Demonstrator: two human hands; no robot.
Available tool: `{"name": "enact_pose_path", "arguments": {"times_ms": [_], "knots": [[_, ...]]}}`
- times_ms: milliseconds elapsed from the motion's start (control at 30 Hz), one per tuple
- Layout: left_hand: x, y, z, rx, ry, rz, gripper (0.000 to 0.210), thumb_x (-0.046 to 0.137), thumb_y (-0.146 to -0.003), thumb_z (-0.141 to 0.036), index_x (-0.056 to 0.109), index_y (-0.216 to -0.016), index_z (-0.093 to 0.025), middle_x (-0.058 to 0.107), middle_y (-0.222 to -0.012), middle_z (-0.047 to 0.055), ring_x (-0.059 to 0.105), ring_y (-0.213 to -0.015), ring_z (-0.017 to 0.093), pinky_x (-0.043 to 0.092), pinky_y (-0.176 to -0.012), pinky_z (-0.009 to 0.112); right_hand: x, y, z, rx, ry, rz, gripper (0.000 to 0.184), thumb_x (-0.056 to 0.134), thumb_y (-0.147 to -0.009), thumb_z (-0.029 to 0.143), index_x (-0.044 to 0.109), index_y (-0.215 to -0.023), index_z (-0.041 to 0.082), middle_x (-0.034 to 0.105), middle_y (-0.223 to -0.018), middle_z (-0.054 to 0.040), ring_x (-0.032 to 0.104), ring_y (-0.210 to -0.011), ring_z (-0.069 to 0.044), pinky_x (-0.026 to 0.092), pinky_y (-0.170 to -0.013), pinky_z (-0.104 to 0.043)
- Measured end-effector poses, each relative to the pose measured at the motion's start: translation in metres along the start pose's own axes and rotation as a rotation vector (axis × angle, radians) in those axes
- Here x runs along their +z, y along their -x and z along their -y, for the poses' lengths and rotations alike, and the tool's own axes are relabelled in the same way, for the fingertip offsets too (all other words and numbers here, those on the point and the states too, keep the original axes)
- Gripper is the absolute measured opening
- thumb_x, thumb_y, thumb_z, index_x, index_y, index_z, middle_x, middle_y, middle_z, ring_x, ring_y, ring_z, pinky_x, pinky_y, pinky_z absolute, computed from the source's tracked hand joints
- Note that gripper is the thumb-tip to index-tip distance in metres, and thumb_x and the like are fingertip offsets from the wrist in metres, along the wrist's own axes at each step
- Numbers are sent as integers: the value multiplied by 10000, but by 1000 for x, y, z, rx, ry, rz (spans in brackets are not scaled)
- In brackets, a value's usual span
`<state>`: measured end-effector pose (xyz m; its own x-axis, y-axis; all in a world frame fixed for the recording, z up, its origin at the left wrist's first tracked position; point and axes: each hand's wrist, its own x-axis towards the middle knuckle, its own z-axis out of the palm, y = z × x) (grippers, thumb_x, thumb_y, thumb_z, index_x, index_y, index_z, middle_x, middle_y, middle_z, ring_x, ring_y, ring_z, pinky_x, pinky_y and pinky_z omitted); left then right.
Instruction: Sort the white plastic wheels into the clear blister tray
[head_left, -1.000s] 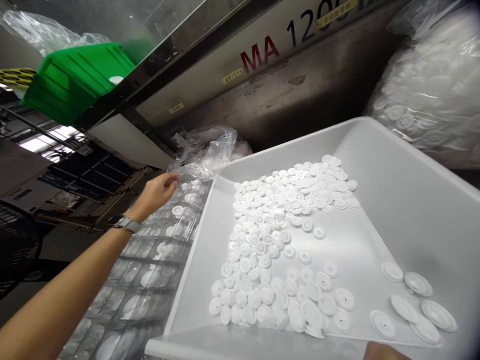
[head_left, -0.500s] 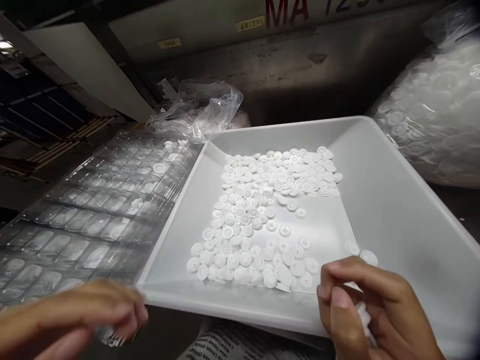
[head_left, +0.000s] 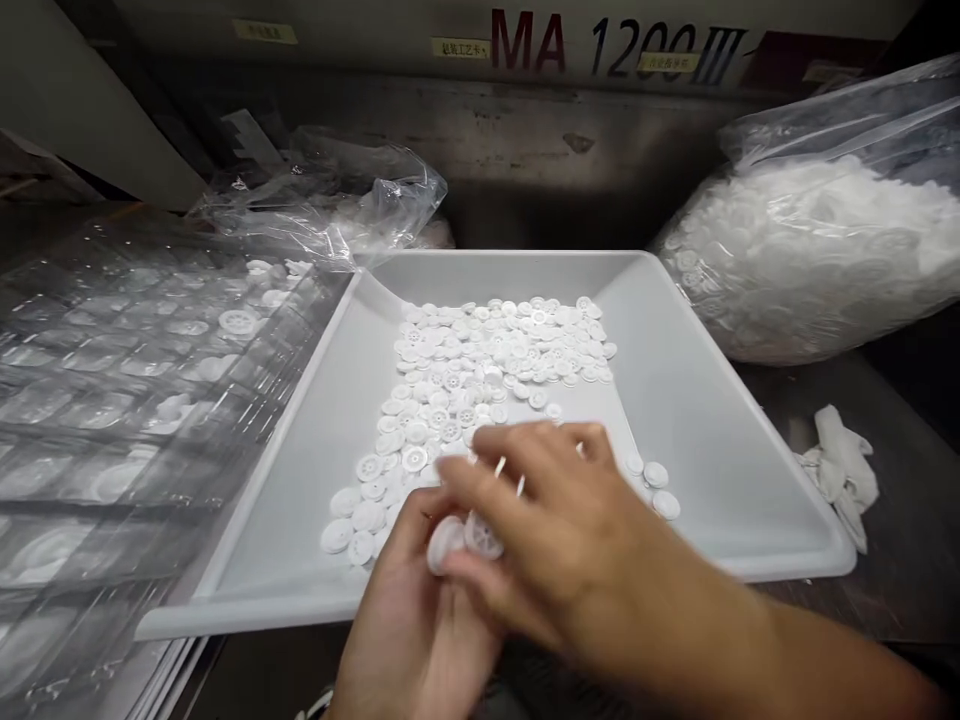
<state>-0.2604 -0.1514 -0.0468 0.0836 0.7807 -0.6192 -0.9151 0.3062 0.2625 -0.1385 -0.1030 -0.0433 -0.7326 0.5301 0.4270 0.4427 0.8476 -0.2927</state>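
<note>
Over the front edge of the tray my two hands meet. My right hand (head_left: 577,530), blurred by motion, is closed round small white plastic wheel-like discs (head_left: 483,536), with its thumb under them. From below, my left hand (head_left: 420,620) curls up against the same discs, its fingers partly hidden behind the right hand. One disc (head_left: 446,545) shows its plain face between the two hands. Behind them, many more white discs (head_left: 487,345) lie heaped on the floor of the grey-white plastic tray (head_left: 697,400). A few loose discs (head_left: 655,474) sit apart at its right.
Clear plastic blister trays (head_left: 97,420) with compartments, some holding white parts, lie at left. A crumpled clear bag (head_left: 375,200) sits behind the tray's left corner. A big bag of white discs (head_left: 817,260) stands at right, near a white glove-like cloth (head_left: 844,465).
My left hand has come from the blister trays to the tray's front. My right hand has moved left with its discs to meet it. The view has turned right.
</note>
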Motion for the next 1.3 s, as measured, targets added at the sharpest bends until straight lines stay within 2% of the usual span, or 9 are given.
{"name": "enact_pose_path", "arguments": {"times_ms": [100,233,367,633,867,967,1100,1200,1300], "knots": [[-2,1,-9,125,13,-95,470,474,-886,-24,585,-1318,-171,785,-1113,63,754,-1016,174,611,-871,223,-17,-3,-44,217,-82,338,369,383,-1072,311,435,-1407,163,538,-1331,-113,503,-1233,-240,443,-1027,-431],[-5,3,-15,218,-100,-93,536,508,-871,-2,566,-1374,-178,722,-1287,124,658,-1207,260,578,-979,304,1,0,-83,263,-155,773,550,696,-917,320,479,-1398,167,564,-1279,-145,635,-947,-233,568,-764,-386],[-8,-1,-18,170,-180,-25,578,534,-880,14,524,-1426,-174,720,-1294,116,629,-1243,248,551,-1015,270,30,10,-77,222,-235,1015,568,742,-874,307,500,-1378,209,495,-1384,-117,616,-996,-209,581,-771,-358],[-15,-1,-23,91,-244,104,288,623,-925,-120,735,-1163,-237,735,-1277,0,757,-956,116,566,-665,40,39,17,-79,220,-404,1028,303,621,-973,317,584,-1236,173,590,-1202,-75,618,-953,-179,568,-785,-346],[-7,-11,-17,175,-165,13,317,656,-907,-125,670,-1223,-148,769,-1196,67,675,-1174,183,567,-908,148,36,12,-79,220,-465,1008,280,639,-957,286,601,-1211,174,590,-1208,-67,610,-891,-156,559,-761,-331],[-6,-16,-18,161,-105,7,338,648,-913,-117,643,-1250,-150,774,-1174,101,685,-1158,182,568,-900,151,38,8,-78,198,-497,1019,234,641,-958,277,622,-1162,162,615,-1151,-57,616,-911,-164,558,-795,-349],[-8,-18,-21,121,-93,-44,291,585,-956,-125,685,-1207,-236,801,-1099,26,770,-859,87,546,-648,16,39,5,-79,193,-525,1041,222,645,-958,304,624,-1116,150,629,-1076,-47,620,-905,-168,554,-800,-354],[-10,-15,-24,93,-143,-32,215,610,-952,-226,746,-1105,-290,806,-876,-57,659,-458,11,473,-427,5,40,4,-80,200,-555,1058,220,640,-962,329,625,-1086,148,632,-1011,-35,618,-874,-162,550,-789,-350],[-10,-13,-23,100,-196,28,187,681,-896,-316,762,-1064,-326,775,-776,-81,632,-424,19,478,-400,36,40,4,-82,216,-606,1076,208,643,-962,329,635,-1063,147,635,-948,-21,622,-849,-158,551,-787,-350]]}}
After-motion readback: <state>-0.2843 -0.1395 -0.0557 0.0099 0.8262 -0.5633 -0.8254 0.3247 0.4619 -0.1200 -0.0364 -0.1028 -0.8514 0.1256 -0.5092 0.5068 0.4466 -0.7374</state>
